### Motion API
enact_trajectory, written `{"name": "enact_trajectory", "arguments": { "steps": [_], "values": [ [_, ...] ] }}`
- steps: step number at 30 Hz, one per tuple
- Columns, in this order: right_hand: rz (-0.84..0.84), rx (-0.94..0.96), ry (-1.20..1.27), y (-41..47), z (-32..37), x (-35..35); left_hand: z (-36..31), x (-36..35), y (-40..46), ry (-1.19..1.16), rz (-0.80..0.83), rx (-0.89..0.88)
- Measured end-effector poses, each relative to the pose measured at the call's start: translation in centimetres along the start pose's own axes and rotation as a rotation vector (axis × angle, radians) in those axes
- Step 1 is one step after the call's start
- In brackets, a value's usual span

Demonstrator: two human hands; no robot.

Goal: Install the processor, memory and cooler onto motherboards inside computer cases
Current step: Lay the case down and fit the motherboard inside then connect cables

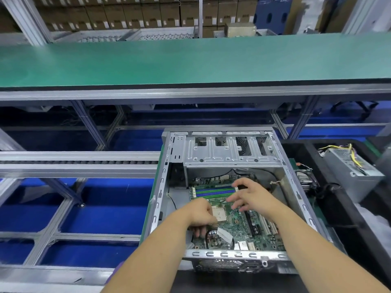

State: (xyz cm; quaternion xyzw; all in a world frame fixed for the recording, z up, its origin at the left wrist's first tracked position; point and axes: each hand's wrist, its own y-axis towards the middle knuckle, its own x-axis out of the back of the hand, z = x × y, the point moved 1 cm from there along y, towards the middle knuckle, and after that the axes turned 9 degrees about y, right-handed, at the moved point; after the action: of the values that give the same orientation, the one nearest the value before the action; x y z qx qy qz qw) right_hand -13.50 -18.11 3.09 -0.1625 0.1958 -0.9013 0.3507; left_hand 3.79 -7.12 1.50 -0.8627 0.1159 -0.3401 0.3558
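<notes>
Inside the open case [281,182], over the motherboard [243,227]: left hand [201,214] curled beside the processor [219,214], grasp unclear; right hand [251,195] spread, near the memory slots [213,192].

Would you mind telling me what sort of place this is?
Most likely a computer assembly line in a factory: an open computer case sits at a roller track, beside a long green workbench, with stacked cartons behind.
</notes>
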Motion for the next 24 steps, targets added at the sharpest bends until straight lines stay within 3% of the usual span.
{"name": "enact_trajectory", "arguments": {
  "steps": [2,5,8,12,17,20,24],
  "values": [
    [-0.157,0.039,-0.283,0.3,-0.5,0.5,0.4,0.4,0.4,0.026,-0.144,0.072],
    [-0.255,0.015,-0.794,0.3,-0.5,1.3,1.1,1.6,0.4,0.154,-0.508,0.257],
    [-0.297,-0.045,-1.057,0.2,-0.3,0.9,1.5,2.1,0.3,0.089,-0.631,0.365],
    [-0.312,-0.147,-1.115,0.2,-0.3,-0.4,1.6,1.8,1.1,0.052,-0.611,0.302],
    [-0.458,-0.148,-1.009,-0.5,0.5,-0.4,0.6,1.7,0.9,0.389,-0.652,0.177],
    [-0.412,-0.235,-1.038,-0.8,0.1,0.0,-1.3,2.4,1.4,0.603,-0.731,0.043],
    [-0.284,-0.366,-1.027,-0.8,-0.7,-0.3,-2.8,2.7,3.3,0.721,-0.593,0.015]
  ]
}}
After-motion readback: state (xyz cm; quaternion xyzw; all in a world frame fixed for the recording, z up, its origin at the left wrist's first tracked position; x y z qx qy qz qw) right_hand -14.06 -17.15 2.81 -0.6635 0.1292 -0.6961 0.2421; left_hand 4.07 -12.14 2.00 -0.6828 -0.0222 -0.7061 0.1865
